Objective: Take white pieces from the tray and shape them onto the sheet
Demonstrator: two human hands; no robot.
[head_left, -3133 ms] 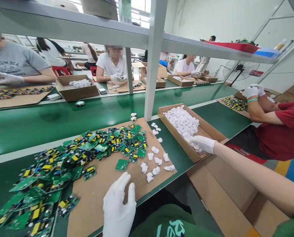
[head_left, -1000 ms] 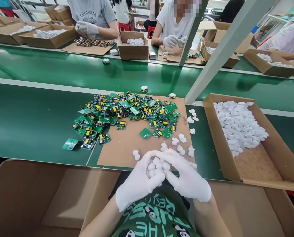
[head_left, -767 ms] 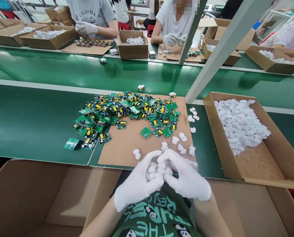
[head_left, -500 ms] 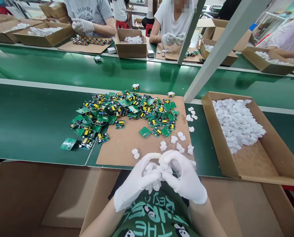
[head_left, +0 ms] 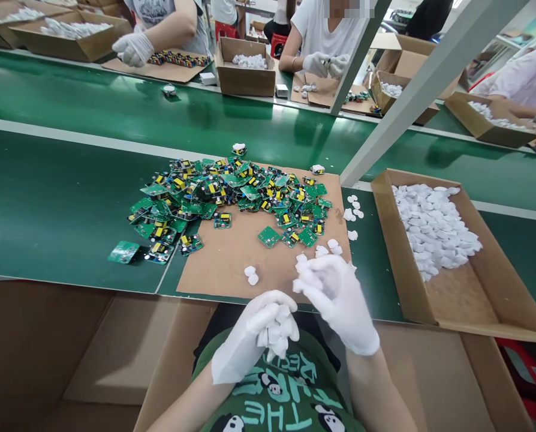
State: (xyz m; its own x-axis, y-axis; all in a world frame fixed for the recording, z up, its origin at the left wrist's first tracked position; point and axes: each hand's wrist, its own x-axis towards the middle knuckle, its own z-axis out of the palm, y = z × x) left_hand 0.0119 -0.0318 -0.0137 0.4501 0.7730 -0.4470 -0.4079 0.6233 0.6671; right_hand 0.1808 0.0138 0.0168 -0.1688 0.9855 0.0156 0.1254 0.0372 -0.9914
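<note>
Factory line, green conveyor belt (head_left: 47,198) running across, workers in white gloves on the far side with cardboard boxes of white parts. On the near edge of the belt I see a brown cardboard sheet (head_left: 232,264); a heap of green circuit boards (head_left: 223,195) with yellow components covers its far-left part and spills onto the belt to the left. One loose board (head_left: 123,252) lies apart near the belt's front edge. A cardboard box (head_left: 488,294) at the right, its far half filled with white plastic caps (head_left: 434,225).

My left hand (head_left: 250,336), gloved, is clenched round a handful of white caps (head_left: 277,333), held low over my lap, just in front of the sheet's near edge. My right hand (head_left: 337,303), gloved, is over the sheet's near-right corner, fingertips pinching one white cap (head_left: 300,282). Two more caps (head_left: 251,275) lie loose on the sheet near its front edge; others are scattered by the right edge.

Writing: my green shirt shows upside-down white lettering, partly "THE"; the rest is not readable.
</note>
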